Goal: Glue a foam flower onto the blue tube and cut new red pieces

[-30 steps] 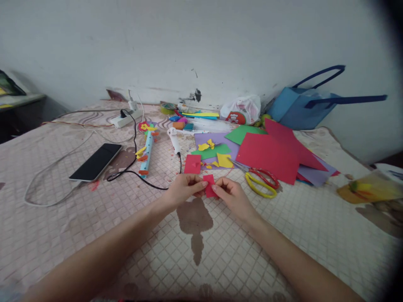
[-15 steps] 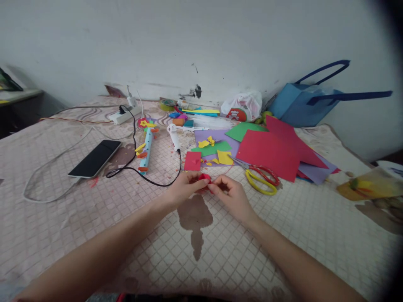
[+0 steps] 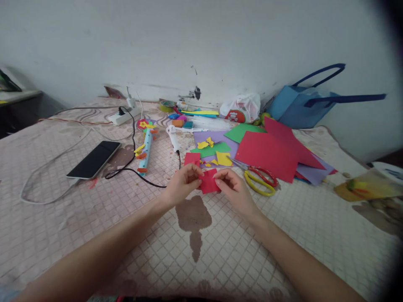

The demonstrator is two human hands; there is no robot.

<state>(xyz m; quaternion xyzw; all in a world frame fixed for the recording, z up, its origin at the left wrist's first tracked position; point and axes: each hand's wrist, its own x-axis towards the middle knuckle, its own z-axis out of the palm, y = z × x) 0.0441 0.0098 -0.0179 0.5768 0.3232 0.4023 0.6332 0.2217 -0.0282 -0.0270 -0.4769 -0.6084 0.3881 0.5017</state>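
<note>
While the left hand's fingers (image 3: 194, 184) closed lightly on one edge of the red square (image 3: 209, 182) and the right hand's fingers (image 3: 223, 184) pinched the opposite edge, the piece was spread between them, just above or on the counter (image 3: 157, 260); which of the two could not be told. Half a second earlier it had looked bunched and curled at the fingertips; now it was opened out, broad and nearly flat. That suggested the bend had not been fixed and the piece could be shaped afresh.

The hands had drawn a little apart as it opened. Just beyond them, the left hand partly covered the larger red piece (image 3: 192, 159), which had shown more fully before. The black cord (image 3: 150, 181), whose loop had curved clear of that hand, now ran behind it. Farther out, the glue gun (image 3: 173, 139), scissors (image 3: 245, 167) and phone (image 3: 94, 159) seemed unmoved on the counter.
</note>
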